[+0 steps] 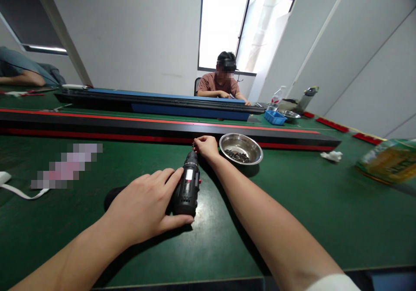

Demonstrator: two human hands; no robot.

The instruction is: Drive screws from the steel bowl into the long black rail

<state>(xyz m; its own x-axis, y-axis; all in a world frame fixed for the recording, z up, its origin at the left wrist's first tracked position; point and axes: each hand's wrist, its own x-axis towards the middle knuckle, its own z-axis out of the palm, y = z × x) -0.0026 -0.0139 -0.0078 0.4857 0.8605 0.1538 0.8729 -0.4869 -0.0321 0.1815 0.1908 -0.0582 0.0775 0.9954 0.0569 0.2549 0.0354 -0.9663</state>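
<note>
A black cordless drill (pixel 187 191) lies on its side on the green table, its chuck pointing away from me toward the long black bar with red stripes (pixel 162 128). My left hand (pixel 146 200) is closed around the drill's body from the left, the thumb behind its rear end. At the drill's tip, my right hand (pixel 206 147) pinches close to the bit, against the bar's near side; whatever sits between those fingertips is too small to make out. Just right of that hand stands a steel bowl (pixel 241 148) holding many small dark screws (pixel 238 156).
Behind the bar lies a second long black and blue bar (pixel 162 102). A co-worker (pixel 221 80) sits beyond it. A blue basket (pixel 274 117), a bottle (pixel 277 98), crumpled tissue (pixel 331 156) and a yellow-green packet (pixel 390 161) are on the right. A white cable (pixel 26 194) lies left.
</note>
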